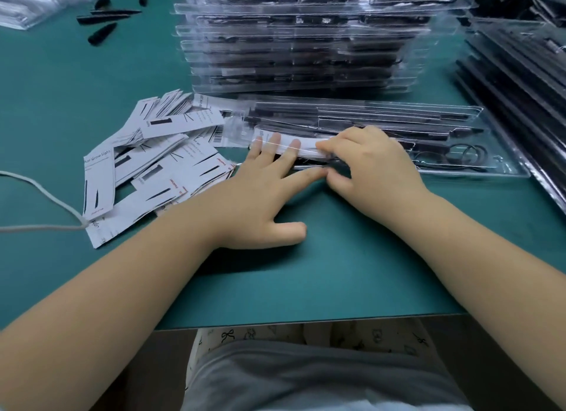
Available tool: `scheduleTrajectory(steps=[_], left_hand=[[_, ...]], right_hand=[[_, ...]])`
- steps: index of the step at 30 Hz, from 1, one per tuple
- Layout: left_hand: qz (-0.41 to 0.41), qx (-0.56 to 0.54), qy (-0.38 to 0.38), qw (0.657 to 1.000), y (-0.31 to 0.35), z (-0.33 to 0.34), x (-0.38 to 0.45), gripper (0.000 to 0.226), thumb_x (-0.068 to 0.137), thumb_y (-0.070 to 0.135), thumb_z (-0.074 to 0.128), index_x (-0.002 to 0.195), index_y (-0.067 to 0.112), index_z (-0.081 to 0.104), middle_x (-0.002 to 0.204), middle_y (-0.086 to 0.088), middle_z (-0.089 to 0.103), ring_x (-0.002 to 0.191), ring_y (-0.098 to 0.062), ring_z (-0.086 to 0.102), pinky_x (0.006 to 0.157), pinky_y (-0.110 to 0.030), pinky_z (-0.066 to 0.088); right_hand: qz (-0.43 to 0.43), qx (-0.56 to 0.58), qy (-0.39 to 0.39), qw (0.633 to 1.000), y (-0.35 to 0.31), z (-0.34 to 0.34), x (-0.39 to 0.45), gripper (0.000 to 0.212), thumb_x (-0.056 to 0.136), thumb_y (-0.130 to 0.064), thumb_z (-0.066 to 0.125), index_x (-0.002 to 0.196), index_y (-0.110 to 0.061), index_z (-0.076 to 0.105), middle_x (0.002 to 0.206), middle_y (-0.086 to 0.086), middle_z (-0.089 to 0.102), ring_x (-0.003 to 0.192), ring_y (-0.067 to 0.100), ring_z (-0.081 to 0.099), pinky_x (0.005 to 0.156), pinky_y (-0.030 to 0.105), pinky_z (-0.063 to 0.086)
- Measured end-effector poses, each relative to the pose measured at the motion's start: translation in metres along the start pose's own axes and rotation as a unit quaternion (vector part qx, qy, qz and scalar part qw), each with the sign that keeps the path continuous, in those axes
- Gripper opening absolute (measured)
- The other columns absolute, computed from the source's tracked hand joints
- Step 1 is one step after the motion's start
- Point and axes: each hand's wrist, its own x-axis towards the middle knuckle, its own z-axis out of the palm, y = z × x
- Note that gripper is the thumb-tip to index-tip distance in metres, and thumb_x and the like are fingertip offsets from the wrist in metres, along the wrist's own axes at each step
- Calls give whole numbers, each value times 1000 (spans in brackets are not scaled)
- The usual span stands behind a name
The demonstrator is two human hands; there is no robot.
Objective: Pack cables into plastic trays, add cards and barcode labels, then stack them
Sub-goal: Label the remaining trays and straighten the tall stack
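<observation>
1. Fingers of my left hand (263, 193) are lying straight and spread, with the tips pressing flat on the white card (294, 145) at the near left end of the clear plastic tray (502, 153); nothing is being gripped by this hand.
2. I am curling my right hand (370, 168) over the same card's right part, fingertips pinching its edge against the tray, thumb tucked beside my left forefinger.
3. Black cables (459, 153) are sitting coiled inside the tray, which is lying on the green table (306, 272) just in front of a tall stack of filled trays (300, 39).
4. Loose printed cards (153, 165) are lying heaped just left of my left hand.
5. More trays (520, 73) are leaning at the far right.
</observation>
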Motion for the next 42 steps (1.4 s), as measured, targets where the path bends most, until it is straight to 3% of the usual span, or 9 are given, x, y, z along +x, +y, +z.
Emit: scheduleTrajectory(steps=[13,16,19,21,24,26,31,37,42], left_hand=[[-80,87,24,993,26,10,-4,87,78,66,14,151,22,-3,156,-21,-2,144,-35,-8,115,-39,-8],[-52,20,50,997,18,7,-13,80,83,64,29,151,25,13,158,-16,7,146,-28,-3,114,-31,-2],[-20,-49,128,990,6,1,-21,47,88,31,59,131,11,54,149,-14,37,142,-25,26,112,-24,14],[-13,-45,198,979,1,-1,-23,24,86,18,59,104,7,70,128,-11,60,123,-25,54,105,-30,37],[-15,-1,334,942,0,-7,-22,21,83,14,54,81,1,71,89,-10,70,80,-28,67,74,-36,54],[-41,17,404,914,-7,-11,-21,17,81,14,59,84,2,71,83,-10,68,78,-29,62,77,-30,47],[-241,-147,247,927,-41,-18,-29,45,66,49,77,103,31,56,88,17,57,79,-2,55,69,-24,39],[-206,-138,284,926,-34,-26,-35,34,56,53,78,73,36,54,74,29,61,69,4,55,59,-12,37],[-185,-36,286,940,-26,-20,-30,6,76,32,77,76,28,73,61,22,53,59,-2,48,58,-25,34]], right_hand=[[22,-94,-109,989,-14,-23,29,23,80,-32,54,96,-25,69,100,-2,61,96,27,56,69,31,41],[28,-93,-94,991,-15,-20,27,27,81,-34,56,105,-23,65,104,0,61,101,27,55,69,30,37],[-1,-93,-87,992,-11,-18,24,25,82,-33,54,102,-24,67,104,-1,58,102,26,51,69,30,37],[-12,-75,-76,994,-7,-16,21,24,83,-39,52,94,-26,69,101,-2,56,102,26,50,70,30,36],[0,-27,-60,998,-5,-11,17,39,84,-60,48,96,-31,71,95,-5,54,100,21,47,74,30,41],[1,-2,-47,999,-2,-8,17,43,84,-64,48,103,-33,70,99,-5,57,98,18,45,76,31,41],[-45,3,4,999,3,-3,16,38,91,-54,47,101,-28,72,95,-1,62,95,21,50,74,30,43],[-134,-73,161,975,0,4,9,29,89,-28,57,70,-11,71,60,4,62,52,25,56,40,26,45],[-19,21,110,993,6,5,16,35,96,-32,43,92,-10,70,86,6,69,84,30,61,67,36,45]])
